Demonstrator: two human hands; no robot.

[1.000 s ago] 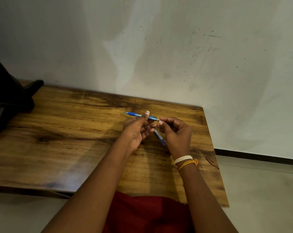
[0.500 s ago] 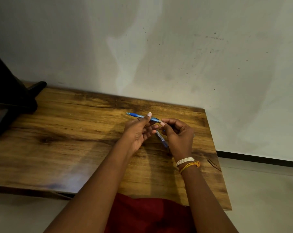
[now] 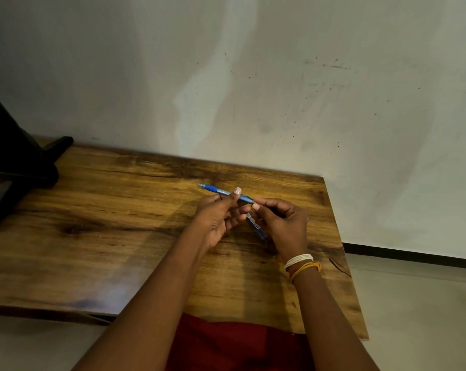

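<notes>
Wall of scuffed, speckled grey-white plaster (image 3: 333, 103) behind everything. Below it, broad wooden tabletop of glossy streaked brown grain (image 3: 92, 236), right and near edges free, wide stretch of board between stand and hands. Black angular stand (image 3: 17, 162) at far left, well apart. Red cloth (image 3: 226, 344) under the near edge. Left hand (image 3: 215, 218), thumb and fingers clamped on slim blue plastic pen barrel (image 3: 221, 191) above mid-table; right hand (image 3: 285, 223) curled, pinching its rear end, clear clipped pen piece (image 3: 257, 227) tucked beneath.

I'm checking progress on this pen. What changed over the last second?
Nothing visible. The left hand still grips the blue pen barrel, the right hand still pinches its end, and the second pen piece stays beside that hand, over the table.
</notes>
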